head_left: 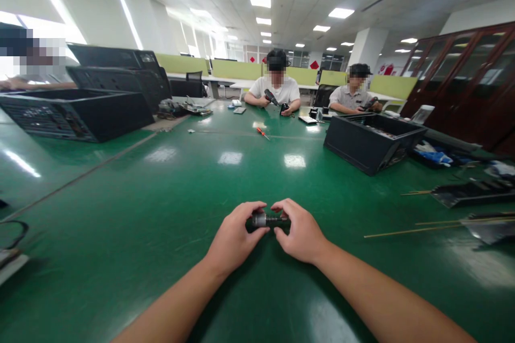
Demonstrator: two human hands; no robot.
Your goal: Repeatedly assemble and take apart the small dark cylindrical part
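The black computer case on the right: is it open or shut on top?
Open. The black computer case has no top panel; its inner walls and contents show from above.

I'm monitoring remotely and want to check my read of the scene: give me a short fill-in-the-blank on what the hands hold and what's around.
1. The left hand and right hand together grip a small dark ____-shaped part.
2. The table surface is ____ in colour.
3. The screwdriver lying mid-table has a ____ handle.

Missing words: cylinder; green; red

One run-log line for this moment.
left hand: grips small black cylinder | right hand: grips its other end | over green table
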